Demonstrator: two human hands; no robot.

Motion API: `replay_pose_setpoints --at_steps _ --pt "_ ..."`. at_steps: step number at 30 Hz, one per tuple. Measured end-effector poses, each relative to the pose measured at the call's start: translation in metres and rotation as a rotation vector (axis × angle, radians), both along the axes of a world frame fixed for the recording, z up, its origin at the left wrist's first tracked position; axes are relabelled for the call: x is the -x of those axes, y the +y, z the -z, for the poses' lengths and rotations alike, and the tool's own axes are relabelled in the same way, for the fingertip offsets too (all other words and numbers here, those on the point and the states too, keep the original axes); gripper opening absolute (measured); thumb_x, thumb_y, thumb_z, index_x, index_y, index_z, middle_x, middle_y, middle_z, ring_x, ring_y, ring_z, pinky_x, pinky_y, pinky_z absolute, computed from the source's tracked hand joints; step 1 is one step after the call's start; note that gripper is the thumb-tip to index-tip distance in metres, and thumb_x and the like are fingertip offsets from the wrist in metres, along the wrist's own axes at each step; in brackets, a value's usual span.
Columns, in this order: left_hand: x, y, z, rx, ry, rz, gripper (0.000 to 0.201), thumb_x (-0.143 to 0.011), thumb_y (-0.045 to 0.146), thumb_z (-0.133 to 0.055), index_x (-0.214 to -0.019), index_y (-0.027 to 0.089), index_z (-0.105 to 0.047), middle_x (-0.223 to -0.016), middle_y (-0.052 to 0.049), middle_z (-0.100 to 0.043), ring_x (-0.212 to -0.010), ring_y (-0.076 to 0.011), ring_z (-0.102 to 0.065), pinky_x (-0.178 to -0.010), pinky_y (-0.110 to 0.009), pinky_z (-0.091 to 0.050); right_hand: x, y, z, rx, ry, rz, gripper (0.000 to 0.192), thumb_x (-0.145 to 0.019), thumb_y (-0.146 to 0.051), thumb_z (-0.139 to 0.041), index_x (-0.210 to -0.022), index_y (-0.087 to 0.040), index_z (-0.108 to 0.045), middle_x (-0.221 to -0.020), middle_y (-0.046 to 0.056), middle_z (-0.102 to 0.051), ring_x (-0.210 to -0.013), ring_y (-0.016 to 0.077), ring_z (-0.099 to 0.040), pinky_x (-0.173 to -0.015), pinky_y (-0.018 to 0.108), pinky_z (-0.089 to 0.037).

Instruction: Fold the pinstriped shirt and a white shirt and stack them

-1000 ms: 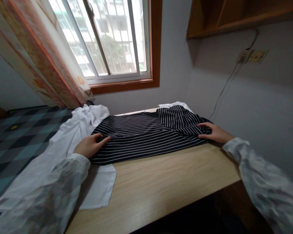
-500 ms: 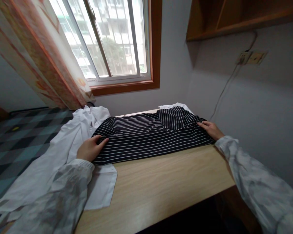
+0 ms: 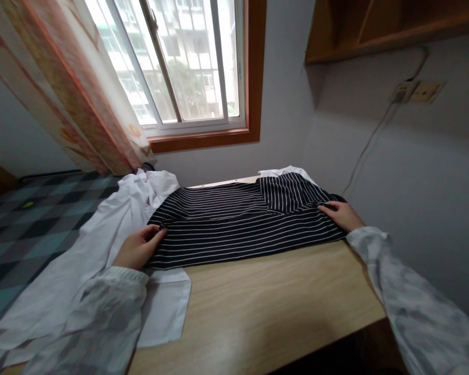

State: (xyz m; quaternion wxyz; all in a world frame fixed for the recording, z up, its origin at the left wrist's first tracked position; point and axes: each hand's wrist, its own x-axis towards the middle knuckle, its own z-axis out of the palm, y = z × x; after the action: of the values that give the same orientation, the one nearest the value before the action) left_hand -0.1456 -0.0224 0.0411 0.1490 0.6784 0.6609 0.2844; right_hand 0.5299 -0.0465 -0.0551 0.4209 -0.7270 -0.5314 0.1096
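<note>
Wooden table under a window; grey walls.

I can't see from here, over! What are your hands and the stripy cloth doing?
Left hand pinching striped cloth edge. Right hand flat on its other end. White shirt underneath.

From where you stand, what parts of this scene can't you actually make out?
- Head view: the left hand has its fingertips tucked at the edge of the striped garment, so whether it pinches the cloth is unclear.
- The white garment runs under the striped one and off the table's left side; its full shape is hidden.
- The wall socket is too small to read.
- The wooden shelf is cut off by the top edge.
- Under the table is dark.
</note>
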Motion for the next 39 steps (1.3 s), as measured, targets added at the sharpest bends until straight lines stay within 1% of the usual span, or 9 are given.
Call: replay_pose_setpoints --at_steps 4,8,14,20,22,25,28,34,39 --pt "-0.003 -0.001 0.005 0.012 0.004 -0.037 0.055 -0.09 0.072 -0.054 -0.098 0.023 -0.078 -0.093 -0.005 -0.084 -0.092 -0.0291 -0.077 -0.078 -0.033 -0.053 -0.009 -0.007 -0.002 -0.029 -0.037 -0.001 0.052 -0.089 -0.072 -0.063 -0.091 -0.022 -0.077 -0.086 0.009 -0.081 -0.083 0.0287 -0.072 -0.081 0.039 -0.056" --pt "-0.012 0.001 0.007 -0.01 0.11 -0.094 0.05 -0.094 0.067 -0.052 -0.1 0.025 -0.078 -0.09 -0.006 -0.083 -0.087 -0.0293 -0.076 -0.072 -0.034 -0.048 -0.009 -0.009 -0.004 0.049 -0.163 0.026 0.047 -0.092 -0.068 -0.061 -0.082 -0.023 -0.072 -0.069 0.007 -0.071 -0.068 0.0253 -0.064 -0.067 0.036 -0.048" --pt "-0.018 0.002 0.006 -0.06 0.144 -0.167 0.056 -0.092 0.076 -0.052 -0.092 0.025 -0.077 -0.077 -0.007 -0.076 -0.08 -0.0298 -0.073 -0.069 -0.036 -0.044 0.002 -0.009 -0.005 0.138 -0.322 0.093 0.041 -0.094 -0.058 -0.061 -0.097 -0.022 -0.078 -0.088 0.013 -0.079 -0.081 0.0301 -0.071 -0.074 0.039 -0.049" --pt "-0.01 -0.006 0.0 0.023 0.128 -0.047 0.059 -0.082 0.08 -0.062 -0.094 0.024 -0.075 -0.088 -0.007 -0.082 -0.083 -0.0295 -0.075 -0.073 -0.036 -0.052 0.009 -0.024 -0.012 0.152 -0.353 0.146 0.056 -0.093 -0.075 -0.061 -0.108 -0.024 -0.079 -0.098 0.015 -0.082 -0.092 0.0351 -0.075 -0.079 0.042 -0.055" --pt "-0.007 -0.01 0.0 0.012 0.162 -0.012 0.051 -0.085 0.074 -0.061 -0.093 0.025 -0.074 -0.091 -0.007 -0.083 -0.084 -0.0297 -0.076 -0.074 -0.036 -0.053 0.005 -0.032 -0.009 0.117 -0.375 0.104 0.06 -0.091 -0.077 -0.062 -0.111 -0.024 -0.078 -0.108 0.016 -0.083 -0.099 0.0368 -0.076 -0.085 0.045 -0.057" --pt "-0.004 -0.015 0.0 -0.034 0.273 -0.051 0.044 -0.092 0.066 -0.056 -0.096 0.027 -0.074 -0.092 -0.009 -0.083 -0.085 -0.0312 -0.078 -0.071 -0.036 -0.052 -0.007 -0.044 0.0 0.073 -0.389 0.013 0.061 -0.09 -0.077 -0.06 -0.112 -0.023 -0.077 -0.12 0.017 -0.081 -0.106 0.0375 -0.075 -0.093 0.048 -0.059" --pt "-0.004 -0.017 0.0 -0.024 0.416 -0.109 0.043 -0.094 0.064 -0.054 -0.1 0.028 -0.076 -0.09 -0.011 -0.082 -0.082 -0.0335 -0.078 -0.064 -0.036 -0.046 -0.017 -0.051 0.006 0.101 -0.377 -0.022 0.062 -0.092 -0.08 -0.054 -0.109 -0.023 -0.074 -0.116 0.017 -0.081 -0.104 0.0372 -0.075 -0.093 0.049 -0.059" --pt "-0.002 -0.02 0.0 0.032 0.53 -0.097 0.04 -0.095 0.063 -0.054 -0.093 0.028 -0.075 -0.08 -0.011 -0.079 -0.074 -0.0341 -0.075 -0.059 -0.036 -0.037 -0.021 -0.059 0.005 0.07 -0.384 -0.115 0.065 -0.095 -0.085 -0.049 -0.106 -0.024 -0.07 -0.108 0.015 -0.079 -0.099 0.036 -0.074 -0.09 0.048 -0.057" --pt "-0.005 -0.027 -0.01 0.045 0.633 -0.126 0.04 -0.099 0.059 -0.052 -0.091 0.026 -0.073 -0.081 -0.014 -0.078 -0.073 -0.0357 -0.074 -0.061 -0.038 -0.04 -0.029 -0.061 -0.003 0.129 -0.379 -0.153 0.051 -0.097 -0.071 -0.051 -0.103 -0.024 -0.07 -0.096 0.012 -0.078 -0.085 0.0325 -0.072 -0.079 0.046 -0.056"
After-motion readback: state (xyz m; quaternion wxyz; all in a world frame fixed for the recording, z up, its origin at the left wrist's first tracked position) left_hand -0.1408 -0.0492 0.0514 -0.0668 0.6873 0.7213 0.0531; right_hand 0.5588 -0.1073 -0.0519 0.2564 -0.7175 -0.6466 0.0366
